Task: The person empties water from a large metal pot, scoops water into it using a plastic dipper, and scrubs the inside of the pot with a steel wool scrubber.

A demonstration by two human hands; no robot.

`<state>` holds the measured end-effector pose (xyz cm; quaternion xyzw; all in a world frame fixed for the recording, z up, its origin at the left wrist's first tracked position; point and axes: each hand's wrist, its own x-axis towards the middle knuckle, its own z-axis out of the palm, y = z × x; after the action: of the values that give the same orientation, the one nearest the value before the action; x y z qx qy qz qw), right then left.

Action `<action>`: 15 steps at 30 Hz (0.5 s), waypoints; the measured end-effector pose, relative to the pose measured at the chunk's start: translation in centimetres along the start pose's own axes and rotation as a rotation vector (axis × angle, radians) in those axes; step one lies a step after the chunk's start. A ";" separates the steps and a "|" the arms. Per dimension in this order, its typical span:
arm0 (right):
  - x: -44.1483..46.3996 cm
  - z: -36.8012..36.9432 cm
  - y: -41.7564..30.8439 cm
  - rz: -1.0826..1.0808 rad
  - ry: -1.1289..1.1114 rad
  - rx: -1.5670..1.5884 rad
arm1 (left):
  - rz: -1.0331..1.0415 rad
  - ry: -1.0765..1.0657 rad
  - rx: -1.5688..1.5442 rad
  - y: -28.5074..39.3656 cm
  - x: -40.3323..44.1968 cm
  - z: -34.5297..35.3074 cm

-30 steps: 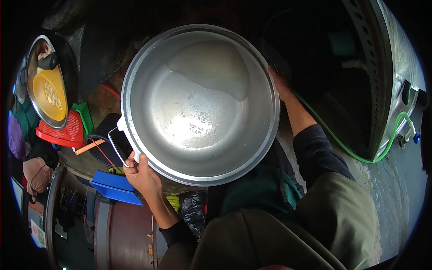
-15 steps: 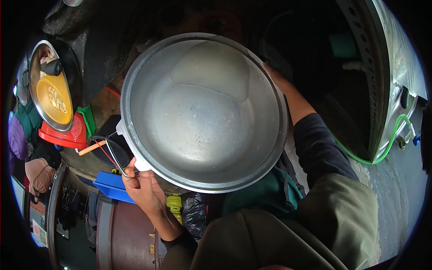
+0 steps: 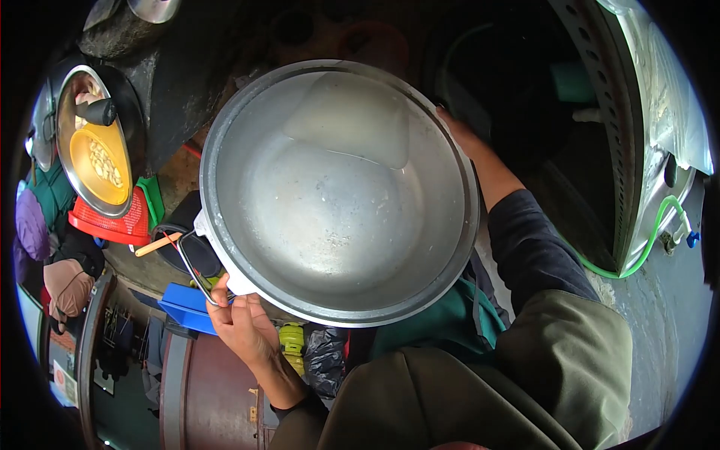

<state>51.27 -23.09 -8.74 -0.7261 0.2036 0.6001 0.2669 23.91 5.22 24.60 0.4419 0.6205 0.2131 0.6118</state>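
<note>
A large round aluminium pot (image 3: pixel 315 232) fills the middle of the view, tilted away from me. Cloudy water (image 3: pixel 349 124) pools against its far wall, with small specks on the bare metal nearer me. At the pot's lower left, my left hand (image 3: pixel 251 334) is closed around the bent metal handle (image 3: pixel 196 274), close to the rim. My right hand (image 3: pixel 465 139) holds the pot's far right side; its fingers are mostly hidden behind the rim.
On the left, a steel bowl (image 3: pixel 81 187) holds a yellow bowl (image 3: pixel 94 180) of pale pieces, above a red basket (image 3: pixel 112 223). A blue container (image 3: pixel 187 307) sits below the pot's handle. A green hose (image 3: pixel 637 259) runs along the metal structure (image 3: pixel 634 142) at right.
The water has drawn back toward the far rim, and its pool looks smaller. Both hands keep their hold on the pot, which has shifted very slightly.
</note>
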 end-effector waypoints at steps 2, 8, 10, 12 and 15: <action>1.1 0.0 1.1 -0.042 0.119 -0.038 | -0.032 0.054 0.003 -1.0 0.0 -1.1; 1.8 0.7 2.5 -0.098 0.438 -0.057 | 0.003 0.139 0.071 -4.8 0.5 -2.1; 1.2 0.7 2.2 -0.136 0.437 -0.033 | 0.018 0.177 0.117 -5.2 0.7 -1.2; 1.3 0.0 1.8 -0.119 0.352 0.000 | 0.039 0.185 0.183 -5.9 1.0 -1.0; 5.1 -1.7 3.5 -0.136 0.304 0.027 | 0.032 0.178 0.147 -6.4 1.2 0.5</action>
<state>51.42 -26.72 -14.01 -0.8170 0.1997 0.4613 0.2827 22.67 2.71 18.69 0.4746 0.6794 0.2151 0.5167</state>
